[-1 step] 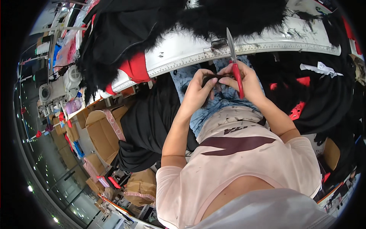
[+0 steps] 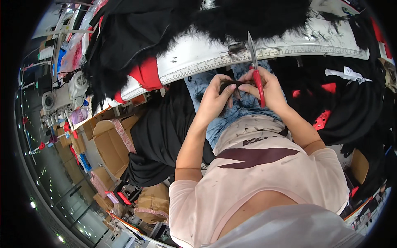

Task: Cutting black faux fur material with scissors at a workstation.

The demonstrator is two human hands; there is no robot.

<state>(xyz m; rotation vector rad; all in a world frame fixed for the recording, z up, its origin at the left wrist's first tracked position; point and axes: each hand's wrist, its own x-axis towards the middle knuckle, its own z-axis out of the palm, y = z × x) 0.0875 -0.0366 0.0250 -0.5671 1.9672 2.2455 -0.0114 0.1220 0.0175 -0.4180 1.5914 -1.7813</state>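
Observation:
Above my lap, my left hand (image 2: 214,98) and my right hand (image 2: 271,91) meet with thumbs close together. Between the fingertips is a small dark scrap of fabric (image 2: 228,85), its far side hidden by my fingers. My left hand is closed on the scrap. Red-handled scissors (image 2: 258,84) rest in my right hand, blades pointing away from me toward the table edge, while its thumb and fingertips also pinch at the scrap. The blades look closed. Black furry fabric (image 2: 252,18) lies on the white table just beyond my hands.
A ruler scale (image 2: 219,63) runs along the white table's near edge, and red cloth (image 2: 147,74) wraps it at left. Black fabric (image 2: 165,128) drapes to my left; more black cloth (image 2: 351,111) lies at right. Cardboard boxes (image 2: 109,144) and a sewing machine (image 2: 66,91) stand farther left.
The scissors have shifted very slightly to the right and toward me. Both hands keep the same hold on the dark scrap.

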